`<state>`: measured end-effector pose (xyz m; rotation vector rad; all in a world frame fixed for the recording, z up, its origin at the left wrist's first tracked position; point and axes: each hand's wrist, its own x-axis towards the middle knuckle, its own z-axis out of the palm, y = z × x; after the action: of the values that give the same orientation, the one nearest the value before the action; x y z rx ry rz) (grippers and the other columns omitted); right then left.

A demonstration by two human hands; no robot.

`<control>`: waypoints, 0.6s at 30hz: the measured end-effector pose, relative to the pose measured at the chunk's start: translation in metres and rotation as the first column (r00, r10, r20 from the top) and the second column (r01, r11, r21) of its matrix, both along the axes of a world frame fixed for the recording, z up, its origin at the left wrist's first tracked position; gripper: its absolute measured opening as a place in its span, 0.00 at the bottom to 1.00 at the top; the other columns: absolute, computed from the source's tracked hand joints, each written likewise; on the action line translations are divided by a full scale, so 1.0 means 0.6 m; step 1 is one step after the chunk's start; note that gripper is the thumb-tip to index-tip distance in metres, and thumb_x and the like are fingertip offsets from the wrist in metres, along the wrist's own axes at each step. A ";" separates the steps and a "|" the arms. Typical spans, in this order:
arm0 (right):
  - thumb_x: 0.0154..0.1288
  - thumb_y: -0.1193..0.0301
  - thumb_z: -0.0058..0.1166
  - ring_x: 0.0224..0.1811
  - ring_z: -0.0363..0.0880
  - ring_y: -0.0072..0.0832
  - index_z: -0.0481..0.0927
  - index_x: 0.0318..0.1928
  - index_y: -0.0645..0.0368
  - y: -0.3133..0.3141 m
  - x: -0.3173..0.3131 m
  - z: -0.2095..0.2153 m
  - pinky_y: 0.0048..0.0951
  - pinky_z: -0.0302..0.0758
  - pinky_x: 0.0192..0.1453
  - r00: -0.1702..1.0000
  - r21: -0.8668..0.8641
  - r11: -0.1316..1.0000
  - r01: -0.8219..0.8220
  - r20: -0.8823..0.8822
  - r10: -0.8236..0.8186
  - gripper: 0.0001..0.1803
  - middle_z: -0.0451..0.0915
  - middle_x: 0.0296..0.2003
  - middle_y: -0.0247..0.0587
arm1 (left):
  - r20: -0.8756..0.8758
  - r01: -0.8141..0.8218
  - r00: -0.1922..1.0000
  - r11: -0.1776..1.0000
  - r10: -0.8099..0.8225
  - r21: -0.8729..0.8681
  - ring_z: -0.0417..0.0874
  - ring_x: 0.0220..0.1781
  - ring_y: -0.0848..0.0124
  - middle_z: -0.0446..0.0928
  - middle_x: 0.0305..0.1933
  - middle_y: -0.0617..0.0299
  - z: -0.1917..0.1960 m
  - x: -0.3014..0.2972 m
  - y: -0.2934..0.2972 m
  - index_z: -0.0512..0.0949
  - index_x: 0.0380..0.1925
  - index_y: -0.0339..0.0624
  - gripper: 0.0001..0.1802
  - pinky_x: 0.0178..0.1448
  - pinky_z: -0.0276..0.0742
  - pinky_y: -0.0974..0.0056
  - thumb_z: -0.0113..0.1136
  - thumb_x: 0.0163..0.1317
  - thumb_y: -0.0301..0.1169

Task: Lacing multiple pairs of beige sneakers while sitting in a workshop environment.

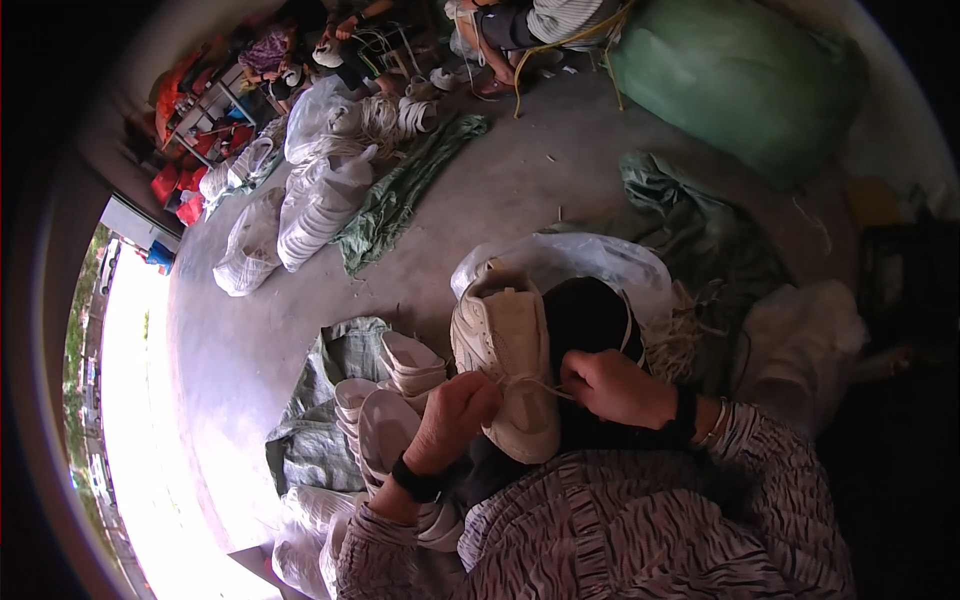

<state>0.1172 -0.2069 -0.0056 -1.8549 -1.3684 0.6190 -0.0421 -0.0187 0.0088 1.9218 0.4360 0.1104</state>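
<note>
On the lap beside the stack of white soles (400,395), a white shoe (505,360) looks partly laced: left hand (455,415) closed on its toe, right hand (615,388) pinching the lace (535,385), tying seemingly left.

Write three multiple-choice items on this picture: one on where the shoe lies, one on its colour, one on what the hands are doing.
1. Where is the shoe?
A. on the person's lap
B. on a shelf
C. inside the green sack

2. What colour is the shoe?
A. red
B. off-white
C. blue

3. What do the hands do?
A. hang free of the shoe
B. both pinch its lace
C. both grip a sack

Key: 1 A, it rests on the dark lap in front of the person. 2 B, its upper and sole look off-white. 3 B, the left hand and the right hand each meet the lace stretched between them.
</note>
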 end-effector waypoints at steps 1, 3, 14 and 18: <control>0.62 0.76 0.50 0.17 0.78 0.28 0.72 0.33 0.64 0.003 0.004 0.005 0.29 0.72 0.22 0.996 -0.019 0.999 0.044 -0.083 -0.045 0.03 0.77 0.19 0.42 | -0.043 -0.014 0.999 0.998 0.011 -0.065 0.72 0.26 0.76 0.71 0.24 0.63 0.006 -0.003 -0.001 0.74 0.25 0.35 0.11 0.32 0.68 0.70 0.48 0.62 0.29; 0.62 0.77 0.49 0.15 0.77 0.25 0.71 0.33 0.65 0.008 0.004 0.018 0.25 0.70 0.18 0.968 -0.084 0.991 0.109 -0.217 -0.125 0.04 0.76 0.17 0.41 | -0.085 -0.032 0.996 0.991 0.021 -0.129 0.70 0.25 0.77 0.70 0.22 0.64 0.002 -0.008 0.002 0.73 0.24 0.35 0.11 0.31 0.67 0.70 0.47 0.61 0.29; 0.61 0.75 0.49 0.17 0.77 0.35 0.71 0.31 0.66 0.021 0.006 0.020 0.33 0.71 0.21 0.960 -0.091 0.985 0.144 -0.228 -0.162 0.06 0.76 0.18 0.46 | -0.011 -0.113 0.994 0.989 0.113 -0.092 0.67 0.24 0.81 0.70 0.19 0.67 -0.005 0.000 -0.003 0.74 0.20 0.36 0.11 0.29 0.65 0.71 0.47 0.57 0.29; 0.60 0.75 0.48 0.18 0.78 0.40 0.72 0.29 0.66 0.029 0.009 0.012 0.37 0.72 0.23 0.973 -0.041 0.988 0.146 -0.176 -0.151 0.06 0.76 0.19 0.51 | -0.055 -0.216 0.975 0.976 0.216 0.001 0.71 0.22 0.74 0.70 0.19 0.63 -0.020 0.007 -0.009 0.75 0.21 0.37 0.09 0.27 0.68 0.66 0.51 0.56 0.29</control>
<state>0.1225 -0.1894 0.0018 -1.8552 -1.0990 0.7118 -0.0380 -0.0241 -0.0034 1.8711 0.6819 0.1984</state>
